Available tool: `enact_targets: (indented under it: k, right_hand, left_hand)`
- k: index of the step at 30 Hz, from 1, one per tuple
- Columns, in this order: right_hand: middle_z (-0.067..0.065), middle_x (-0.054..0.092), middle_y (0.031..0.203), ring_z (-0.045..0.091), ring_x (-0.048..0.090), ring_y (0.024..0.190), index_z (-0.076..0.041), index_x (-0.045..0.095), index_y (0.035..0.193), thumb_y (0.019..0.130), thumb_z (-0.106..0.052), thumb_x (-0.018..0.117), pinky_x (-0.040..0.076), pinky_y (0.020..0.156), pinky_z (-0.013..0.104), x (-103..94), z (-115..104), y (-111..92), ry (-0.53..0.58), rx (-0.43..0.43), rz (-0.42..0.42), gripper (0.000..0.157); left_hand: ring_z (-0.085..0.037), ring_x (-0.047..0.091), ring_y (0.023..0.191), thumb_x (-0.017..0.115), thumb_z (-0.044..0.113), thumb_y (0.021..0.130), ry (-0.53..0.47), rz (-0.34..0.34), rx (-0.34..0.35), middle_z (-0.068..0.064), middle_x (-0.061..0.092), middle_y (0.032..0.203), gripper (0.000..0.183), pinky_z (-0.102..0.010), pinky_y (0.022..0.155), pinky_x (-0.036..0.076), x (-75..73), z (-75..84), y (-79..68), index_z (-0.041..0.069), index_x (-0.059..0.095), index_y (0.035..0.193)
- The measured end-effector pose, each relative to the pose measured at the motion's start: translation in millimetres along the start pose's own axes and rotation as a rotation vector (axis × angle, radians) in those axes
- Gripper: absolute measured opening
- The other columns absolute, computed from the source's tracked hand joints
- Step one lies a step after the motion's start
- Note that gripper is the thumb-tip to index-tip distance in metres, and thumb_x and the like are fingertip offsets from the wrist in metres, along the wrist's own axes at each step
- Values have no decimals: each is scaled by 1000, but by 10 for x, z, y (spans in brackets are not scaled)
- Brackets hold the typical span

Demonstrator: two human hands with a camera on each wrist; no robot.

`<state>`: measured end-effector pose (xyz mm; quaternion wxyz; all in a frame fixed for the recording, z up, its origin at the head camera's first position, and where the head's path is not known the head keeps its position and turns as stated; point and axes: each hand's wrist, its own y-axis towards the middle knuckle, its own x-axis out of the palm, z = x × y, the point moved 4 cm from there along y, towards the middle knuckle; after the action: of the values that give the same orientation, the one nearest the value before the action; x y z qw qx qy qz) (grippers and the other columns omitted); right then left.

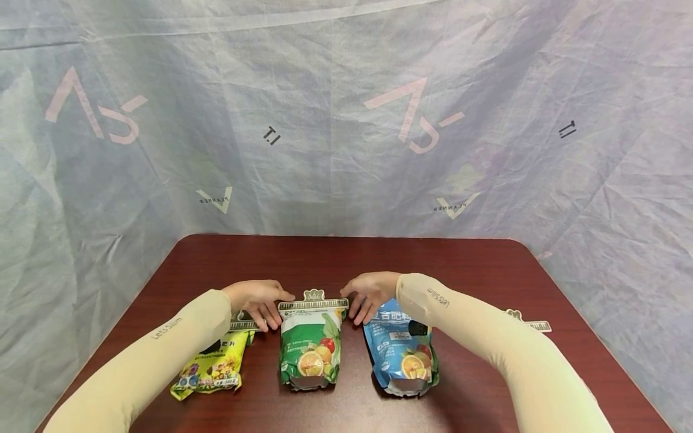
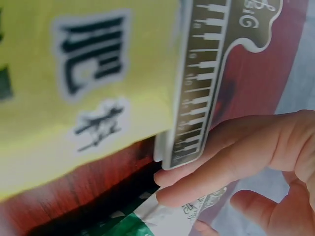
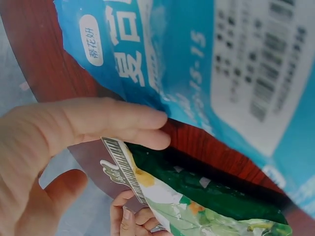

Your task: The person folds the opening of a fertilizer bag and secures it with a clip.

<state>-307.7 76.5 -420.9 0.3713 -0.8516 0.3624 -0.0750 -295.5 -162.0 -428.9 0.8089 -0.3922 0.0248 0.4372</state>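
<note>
A green-and-white bag (image 1: 308, 343) with fruit pictures lies mid-table, its top edge in a piano-key clip (image 1: 314, 305). My left hand (image 1: 260, 300) is at the clip's left end, between this bag and a yellow bag (image 1: 219, 364); its fingers are extended and spread. At the clip's right end is my right hand (image 1: 370, 294), its fingers loosely straight and pointing down beside a blue bag (image 1: 397, 355). The right wrist view shows its fingertips right at the blue bag's edge. The yellow bag also carries a piano-key clip (image 2: 197, 83). My right sleeve covers part of the blue bag.
Another piano-key clip (image 1: 536, 326) shows beyond my right forearm, which hides what lies below it. All stand on a dark red table (image 1: 335, 258). Grey printed cloth (image 1: 330, 120) hangs behind the table and along both sides.
</note>
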Motion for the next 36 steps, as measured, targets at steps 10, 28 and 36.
enact_targets:
  k: [10,28,36]
  right_hand:
    - [22,62,102,38,62,87,-4,39,137,95,-28,48,50,74,48,-53,-61,-95,-103,-39,26,49]
    - [21,61,106,41,58,99,-8,51,124,94,-27,49,48,77,52,-199,-198,-359,-157,-185,47,36]
    - [19,60,107,42,57,101,-9,52,124,95,-27,49,47,79,53,-332,-222,-508,-149,-243,73,35]
  left_hand:
    - [-32,65,74,53,33,93,-28,35,58,-23,62,86,54,-42,60,53,-112,62,-87,0,35,131]
    - [-36,62,91,53,35,92,-68,66,206,-23,62,100,42,-44,67,52,-222,423,-180,1,43,116]
    - [-34,62,92,54,34,91,-84,63,264,-21,62,101,42,-43,69,52,-111,664,-223,2,44,115]
